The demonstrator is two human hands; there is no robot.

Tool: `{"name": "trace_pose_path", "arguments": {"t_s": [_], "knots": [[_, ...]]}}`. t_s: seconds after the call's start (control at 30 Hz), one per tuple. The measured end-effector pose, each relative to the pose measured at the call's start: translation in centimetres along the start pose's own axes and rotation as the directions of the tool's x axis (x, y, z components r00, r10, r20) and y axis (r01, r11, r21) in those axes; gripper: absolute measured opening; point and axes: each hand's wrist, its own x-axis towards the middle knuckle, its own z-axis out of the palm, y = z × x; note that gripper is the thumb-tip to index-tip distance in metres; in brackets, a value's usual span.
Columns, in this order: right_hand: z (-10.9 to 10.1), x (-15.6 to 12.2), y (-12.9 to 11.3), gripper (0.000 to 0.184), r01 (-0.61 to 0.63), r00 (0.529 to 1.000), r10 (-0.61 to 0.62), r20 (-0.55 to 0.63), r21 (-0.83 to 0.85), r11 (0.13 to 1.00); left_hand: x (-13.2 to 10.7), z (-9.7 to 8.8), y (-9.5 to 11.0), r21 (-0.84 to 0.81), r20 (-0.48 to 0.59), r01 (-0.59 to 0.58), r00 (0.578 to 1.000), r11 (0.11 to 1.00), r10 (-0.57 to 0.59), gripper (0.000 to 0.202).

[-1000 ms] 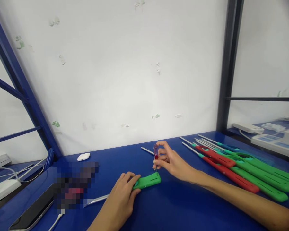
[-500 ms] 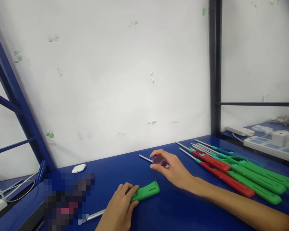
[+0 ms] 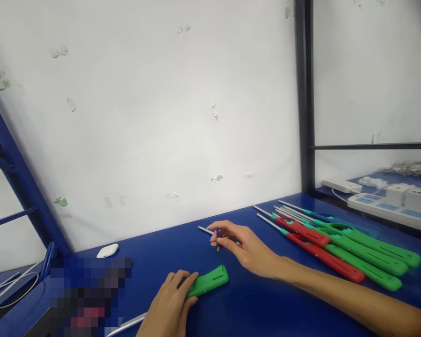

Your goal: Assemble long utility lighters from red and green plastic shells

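Observation:
A green long-necked gas lighter (image 3: 210,281) lies on the blue table, its metal neck pointing to the lower left. My left hand (image 3: 171,299) is closed around the middle of it, hiding the trigger area. Above its handle end, my right hand (image 3: 236,243) grips the dark purple handle of a small screwdriver (image 3: 220,232) between thumb and fingers. The screwdriver's thin shaft points down, with its tip at the end of the green handle. Behind my right hand lies another lighter, mostly hidden, its metal neck (image 3: 205,230) showing.
Several red, green and blue lighters (image 3: 340,257) lie in a pile at the right. A white earphone-like case (image 3: 107,250) sits at the back left, near a pixelated patch. Power strips (image 3: 382,206) stand beyond the dark post (image 3: 305,117), and a white wall rises behind.
The camera view has shifted slightly, so everything sits a little further left. The fingers of my right hand have changed position around the screwdriver handle. My left hand still holds the green lighter.

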Motion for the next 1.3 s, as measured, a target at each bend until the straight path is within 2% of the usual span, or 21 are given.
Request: {"name": "trace_pose_path", "arguments": {"t_s": [0.2,0.27,0.33,0.43,0.53,0.63,0.73,0.83,0.93,1.0,1.17,1.23,1.3], "knots": [[0.2,0.1,0.7,0.019,-0.022,0.985,0.011,-0.173,-0.065,0.998,0.1,0.1,-0.4,0.029,0.013,-0.019,1.000,0.999,0.019,0.045],[0.1,0.1,1.0,0.020,-0.030,0.989,0.027,-0.144,-0.022,0.999,0.0,0.2,-0.5,0.036,0.005,-0.018,1.000,0.999,0.018,0.045],[0.2,0.0,0.9,0.025,-0.028,0.997,0.033,-0.064,0.083,0.996,0.0,0.3,-0.5,0.040,-0.002,-0.026,1.000,0.999,0.026,0.044],[0.4,-0.1,0.5,0.027,-0.002,1.000,-0.002,0.021,0.197,0.980,0.0,0.4,-0.7,0.052,-0.022,-0.053,0.998,0.997,0.054,0.044],[0.5,-0.2,0.2,0.023,-0.003,1.000,0.004,-0.008,0.112,0.994,0.0,0.4,-0.9,0.069,-0.036,-0.076,0.996,0.995,0.079,0.044],[0.6,-0.2,0.5,0.026,-0.032,0.991,0.028,-0.130,-0.032,0.999,-0.1,0.3,-0.9,0.084,-0.036,-0.080,0.996,0.993,0.083,0.044],[0.6,-0.1,0.8,0.027,-0.068,0.979,0.055,-0.198,-0.063,0.996,-0.2,0.2,-0.7,0.084,-0.033,-0.071,0.997,0.994,0.074,0.044],[0.5,-0.2,0.7,0.030,-0.051,0.992,0.047,-0.115,-0.033,0.998,-0.1,0.0,-0.4,0.078,-0.026,-0.065,0.997,0.995,0.067,0.044],[0.5,-0.5,0.1,0.031,0.025,1.000,-0.025,-0.001,-0.043,0.999,-0.1,-0.1,-0.1,0.080,-0.015,-0.058,0.998,0.995,0.059,0.044],[0.5,-0.7,-0.2,0.034,0.053,0.999,-0.052,0.014,-0.094,0.994,-0.1,-0.2,0.1,0.084,-0.007,-0.057,0.998,0.995,0.058,0.044],[0.5,-0.5,0.1,0.022,0.001,0.992,-0.027,-0.122,-0.210,0.978,-0.2,-0.5,0.2,0.097,0.008,-0.059,0.998,0.994,0.059,0.045],[0.4,-0.3,0.3,0.018,-0.047,0.981,0.004,-0.192,-0.221,0.974,-0.2,-0.6,0.2,0.097,0.014,-0.064,0.998,0.993,0.063,0.046],[0.2,-0.2,0.4,0.019,-0.068,0.977,0.025,-0.210,-0.203,0.977,-0.2,-0.6,0.3,0.093,0.016,-0.066,0.998,0.994,0.065,0.046]]}}
